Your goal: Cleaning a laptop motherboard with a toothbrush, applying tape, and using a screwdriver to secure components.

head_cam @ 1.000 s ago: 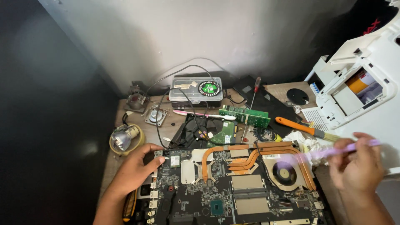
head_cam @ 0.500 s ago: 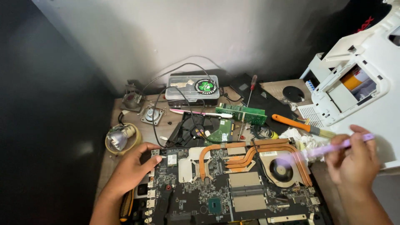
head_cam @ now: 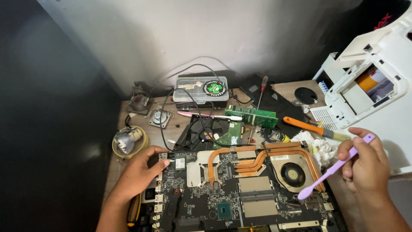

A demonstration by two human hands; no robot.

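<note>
Laptop board point(head_cam: 240, 193) lies flat at near edge of surface point(head_cam: 112, 169); rigid but fragile, best held by its edges. Left hand point(head_cam: 139, 174) rests on its left corner, fingers spread flat, gripping nothing. Right hand point(head_cam: 365, 165), fingers clamped on light purple toothbrush point(head_cam: 332, 169), bristles just beside fan point(head_cam: 293, 174). Clutter behind; little free room, printer point(head_cam: 377, 86) crowds right.
</note>
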